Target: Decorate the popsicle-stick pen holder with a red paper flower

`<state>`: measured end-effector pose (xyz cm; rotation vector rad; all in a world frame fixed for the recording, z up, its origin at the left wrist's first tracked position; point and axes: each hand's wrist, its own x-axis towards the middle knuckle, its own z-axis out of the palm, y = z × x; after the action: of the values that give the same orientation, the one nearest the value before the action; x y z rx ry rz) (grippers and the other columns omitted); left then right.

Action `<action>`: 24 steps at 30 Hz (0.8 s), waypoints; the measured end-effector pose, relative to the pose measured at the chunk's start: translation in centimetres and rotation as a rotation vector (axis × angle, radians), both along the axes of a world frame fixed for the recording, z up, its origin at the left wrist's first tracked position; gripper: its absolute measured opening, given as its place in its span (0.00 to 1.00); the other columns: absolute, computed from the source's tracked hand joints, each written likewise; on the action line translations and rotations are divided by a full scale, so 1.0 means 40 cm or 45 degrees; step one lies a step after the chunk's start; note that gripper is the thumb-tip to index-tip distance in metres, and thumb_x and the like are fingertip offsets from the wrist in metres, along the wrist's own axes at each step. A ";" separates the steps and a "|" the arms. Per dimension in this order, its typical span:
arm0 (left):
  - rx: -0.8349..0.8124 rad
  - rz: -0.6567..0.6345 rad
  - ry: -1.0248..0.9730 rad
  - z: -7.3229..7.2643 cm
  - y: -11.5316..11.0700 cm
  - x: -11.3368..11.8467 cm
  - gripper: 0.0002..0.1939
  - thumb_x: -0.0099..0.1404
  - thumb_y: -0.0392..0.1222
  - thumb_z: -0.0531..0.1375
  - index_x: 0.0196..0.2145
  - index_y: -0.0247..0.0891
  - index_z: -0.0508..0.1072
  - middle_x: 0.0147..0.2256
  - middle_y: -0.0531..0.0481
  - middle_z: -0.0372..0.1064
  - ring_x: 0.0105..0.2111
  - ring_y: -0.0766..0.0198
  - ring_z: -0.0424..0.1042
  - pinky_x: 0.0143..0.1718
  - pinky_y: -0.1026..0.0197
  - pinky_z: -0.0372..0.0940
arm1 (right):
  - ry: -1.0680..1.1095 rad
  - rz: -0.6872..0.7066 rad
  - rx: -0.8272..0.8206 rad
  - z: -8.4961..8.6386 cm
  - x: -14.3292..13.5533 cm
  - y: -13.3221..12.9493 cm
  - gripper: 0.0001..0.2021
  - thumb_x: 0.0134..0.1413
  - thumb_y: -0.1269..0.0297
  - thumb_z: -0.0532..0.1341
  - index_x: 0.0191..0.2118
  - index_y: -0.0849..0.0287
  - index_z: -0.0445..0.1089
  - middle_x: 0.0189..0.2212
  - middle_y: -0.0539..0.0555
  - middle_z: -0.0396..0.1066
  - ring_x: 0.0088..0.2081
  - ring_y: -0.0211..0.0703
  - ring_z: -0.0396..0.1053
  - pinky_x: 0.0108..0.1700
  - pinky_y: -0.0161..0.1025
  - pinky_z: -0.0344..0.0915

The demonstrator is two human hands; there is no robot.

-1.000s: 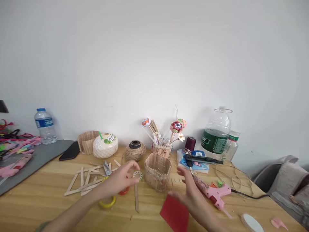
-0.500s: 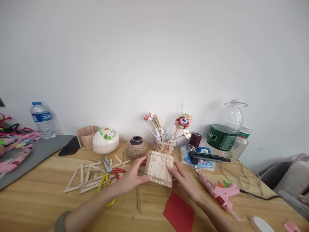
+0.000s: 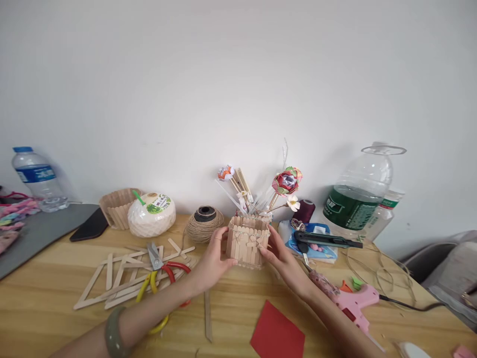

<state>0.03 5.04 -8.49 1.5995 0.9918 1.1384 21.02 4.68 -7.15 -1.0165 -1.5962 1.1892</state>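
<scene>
A small box of popsicle sticks [image 3: 246, 244], wrapped with twine near its top and bearing small hearts on its front, stands upright between both hands. My left hand [image 3: 215, 256] grips its left side, thumb on the front. On its right side my right hand [image 3: 281, 256] has its thumb against the front corner and its fingers behind. Just behind the box, a pot holding paper flowers [image 3: 287, 181] and sticks is partly hidden. A red paper square [image 3: 278, 330] lies in front of the box, and a ball of twine [image 3: 204, 226] sits to its left.
At left lie loose popsicle sticks [image 3: 108, 273], scissors [image 3: 158, 268], a phone [image 3: 89, 226], a white coconut [image 3: 152, 215] and a stick ring [image 3: 117, 206]. At right are a pink glue gun [image 3: 356, 301] with a cord, a utility knife [image 3: 328, 239] and a large bottle [image 3: 356, 199].
Both hands have tipped the stick box from leaning back to upright and moved it closer to the flower pot. The camera view has shifted slightly.
</scene>
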 end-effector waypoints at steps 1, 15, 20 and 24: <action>0.003 0.015 0.013 -0.001 -0.005 0.003 0.36 0.53 0.29 0.60 0.58 0.40 0.52 0.61 0.38 0.49 0.62 0.48 0.50 0.59 0.44 0.53 | 0.008 0.007 -0.003 -0.001 0.004 -0.004 0.40 0.57 0.48 0.57 0.67 0.54 0.37 0.66 0.57 0.45 0.64 0.46 0.49 0.62 0.46 0.49; -0.056 0.025 0.099 0.035 -0.026 -0.005 0.30 0.55 0.35 0.61 0.55 0.40 0.59 0.57 0.40 0.57 0.55 0.51 0.61 0.47 0.52 0.66 | 0.012 -0.137 -0.130 -0.005 0.013 -0.018 0.34 0.56 0.47 0.57 0.64 0.52 0.44 0.62 0.56 0.56 0.63 0.47 0.52 0.61 0.47 0.51; -0.082 0.056 0.107 0.052 -0.033 -0.020 0.24 0.57 0.42 0.61 0.51 0.38 0.63 0.50 0.41 0.64 0.46 0.53 0.66 0.43 0.53 0.67 | -0.132 -0.231 -0.315 0.004 0.014 -0.022 0.27 0.55 0.42 0.53 0.53 0.57 0.62 0.56 0.59 0.64 0.53 0.54 0.65 0.42 0.44 0.71; -0.089 0.079 0.096 0.051 -0.029 -0.022 0.19 0.59 0.42 0.60 0.48 0.38 0.64 0.48 0.44 0.66 0.43 0.57 0.67 0.42 0.55 0.67 | -0.209 -0.256 -0.366 0.015 0.015 -0.026 0.25 0.55 0.42 0.53 0.48 0.57 0.66 0.50 0.57 0.68 0.48 0.52 0.68 0.35 0.41 0.72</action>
<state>-0.85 3.88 -6.47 1.5750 1.1258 1.0795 21.63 3.66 -6.54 -1.4570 -1.4299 1.2437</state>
